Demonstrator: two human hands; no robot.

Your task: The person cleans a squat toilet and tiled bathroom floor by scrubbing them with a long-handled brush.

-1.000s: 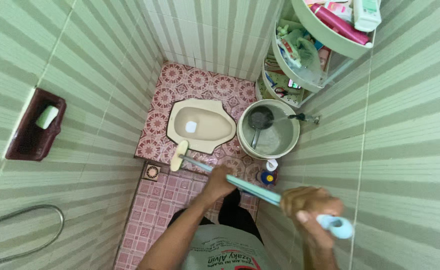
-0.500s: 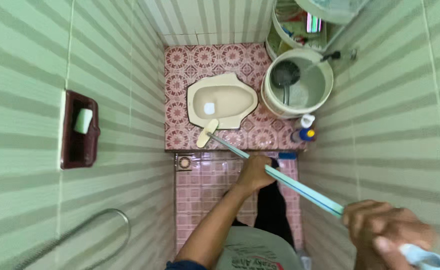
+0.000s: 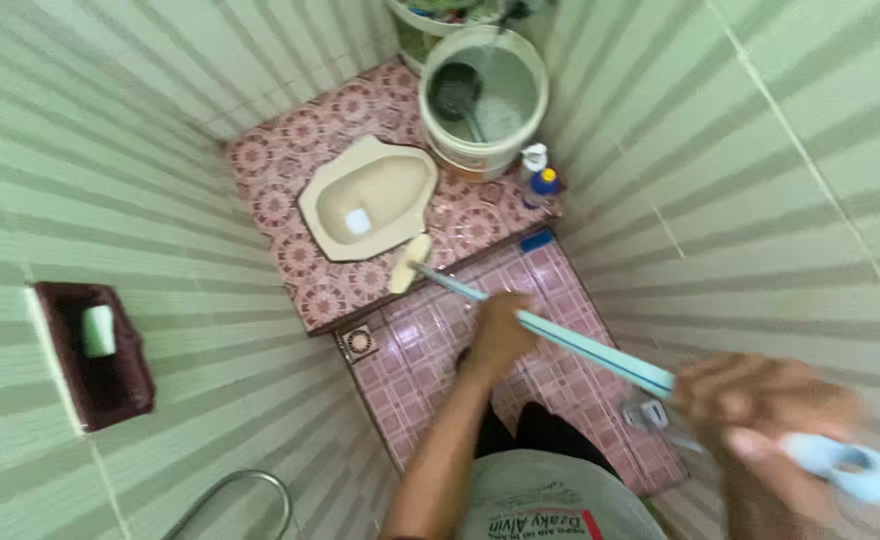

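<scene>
**Brush head slides off the pan's rim onto the raised tiles**

A second ago the brush head (image 3: 409,264) lay at the near edge of the squat toilet pan (image 3: 368,197), touching its rim. Now it rests on the pink patterned tiles of the raised step (image 3: 290,150), just beside the pan's near right corner. The long blue handle (image 3: 550,335) slopes up more steeply across the view. The right hand (image 3: 760,410), low on the handle's end before, sits higher in view, blurred. The left hand (image 3: 500,325) has slid along the handle above the lower floor. The view has swung right: the bucket (image 3: 482,95) now sits top centre.
</scene>
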